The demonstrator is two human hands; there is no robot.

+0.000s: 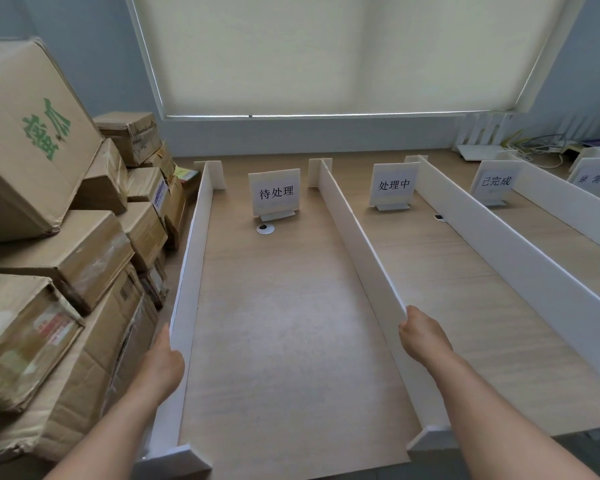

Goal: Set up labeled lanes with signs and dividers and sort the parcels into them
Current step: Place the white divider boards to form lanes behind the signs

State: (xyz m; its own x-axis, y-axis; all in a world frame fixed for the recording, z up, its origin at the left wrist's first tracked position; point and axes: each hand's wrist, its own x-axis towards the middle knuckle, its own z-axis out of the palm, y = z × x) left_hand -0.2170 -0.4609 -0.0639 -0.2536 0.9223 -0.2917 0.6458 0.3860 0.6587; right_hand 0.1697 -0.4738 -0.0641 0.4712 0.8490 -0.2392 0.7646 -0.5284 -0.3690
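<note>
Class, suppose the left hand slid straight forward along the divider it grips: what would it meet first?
Probably nothing until the far end: the left hand would run along the divider toward its end stand, though depth is unclear.

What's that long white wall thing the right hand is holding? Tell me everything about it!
It is a long white divider, a thin flat board that looks like foam or plastic sheet. It stands upright on its edge on the wooden table, running from the near edge to the far end, between the first sign's lane and the second's. Small white feet brace it at both ends. The right hand grips its top edge near the front.
</note>
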